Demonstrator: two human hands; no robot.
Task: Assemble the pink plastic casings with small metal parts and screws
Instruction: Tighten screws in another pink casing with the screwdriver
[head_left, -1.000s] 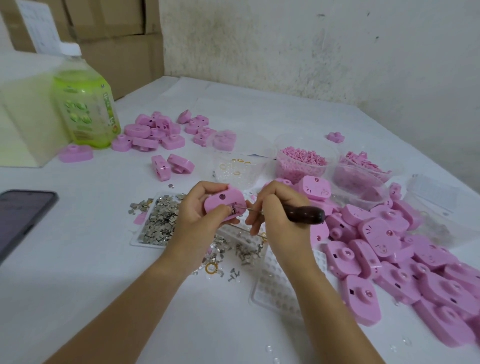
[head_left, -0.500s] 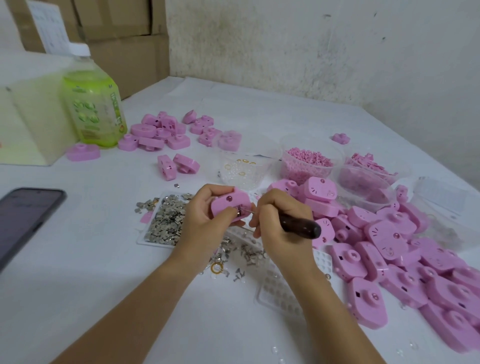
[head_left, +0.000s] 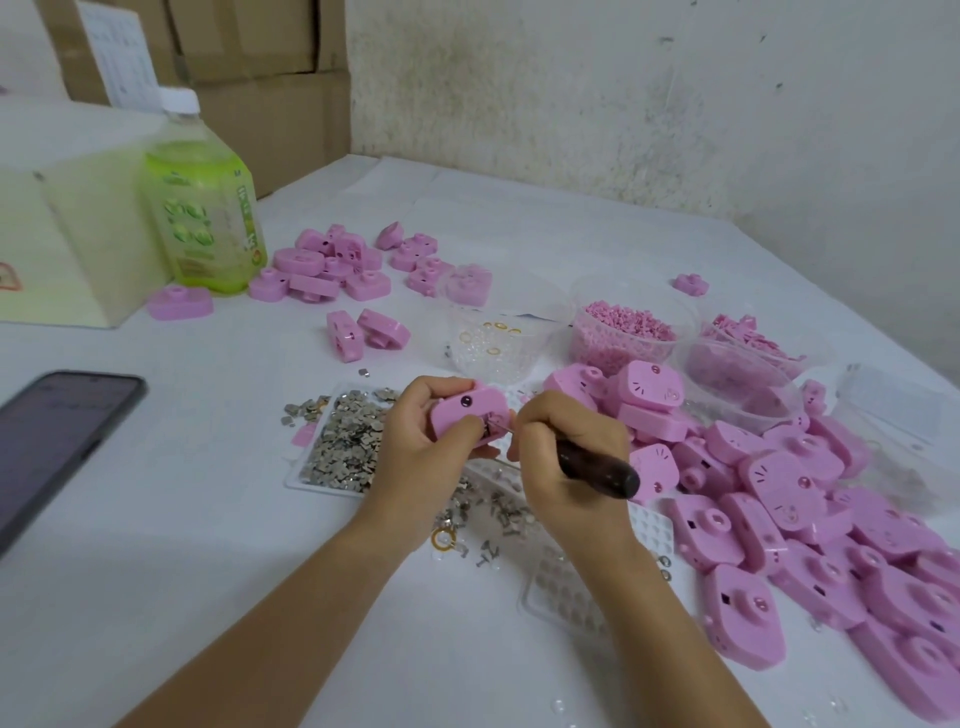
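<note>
Gripping pink casing (head_left: 470, 413) in curled left hand (head_left: 415, 447), above tabletop (head_left: 182, 519). Pinching dark-handled screwdriver (head_left: 597, 467) in right hand (head_left: 563, 462), pressing tip into casing's lower edge; obscuring contact point behind left thumb and blur. Partly covering metal parts (head_left: 348, 447) beneath both hands.

— What is lying on the white table (head_left: 171, 561)?

— A dark phone (head_left: 57, 441) is lying at nine o'clock. A green bottle (head_left: 205, 223) is standing at ten, just beside a pale box (head_left: 78, 244).

— And the pink pieces?

— A big pile of pink casings (head_left: 841, 530) is spreading at four o'clock, and a smaller heap of casings (head_left: 332, 265) is lying at eleven. Clear tubs (head_left: 737, 384) are standing at two. A tray of metal parts (head_left: 343, 447) is sitting near the centre.
</note>
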